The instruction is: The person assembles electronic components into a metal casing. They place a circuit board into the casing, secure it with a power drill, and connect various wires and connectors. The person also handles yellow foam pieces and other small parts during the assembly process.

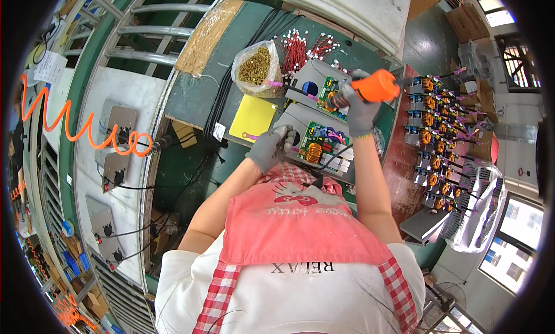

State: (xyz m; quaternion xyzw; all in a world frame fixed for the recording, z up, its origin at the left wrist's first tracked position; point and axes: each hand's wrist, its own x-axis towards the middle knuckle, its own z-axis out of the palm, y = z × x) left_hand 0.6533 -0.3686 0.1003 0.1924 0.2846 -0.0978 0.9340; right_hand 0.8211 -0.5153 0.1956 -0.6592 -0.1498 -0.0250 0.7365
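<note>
My right hand (pixel 362 115), in a grey glove, is wrapped round an orange and dark power screwdriver (pixel 377 86). The tool is held tilted above the grey metal casings. My left hand (pixel 268 150), gloved too, has its fingers pinched together at the left edge of the nearer casing (pixel 300 119); what lies between them is hidden. In that casing sits a green circuit board (pixel 315 134) with a copper coil (pixel 313 153). Just beyond, another green board (pixel 327 91) lies in a second casing, partly behind the tool and my right hand.
A clear bag of small brass-coloured screws (pixel 254 67) stands beyond a yellow sheet (pixel 252 117). Red wire bundles (pixel 295 49) lie at the back. Rows of coil-bearing boards (pixel 428 117) fill the right side. Left, a conveyor (pixel 124 207) carries finished-looking grey casings (pixel 115 169); an orange coiled hose (pixel 87 132) hangs there.
</note>
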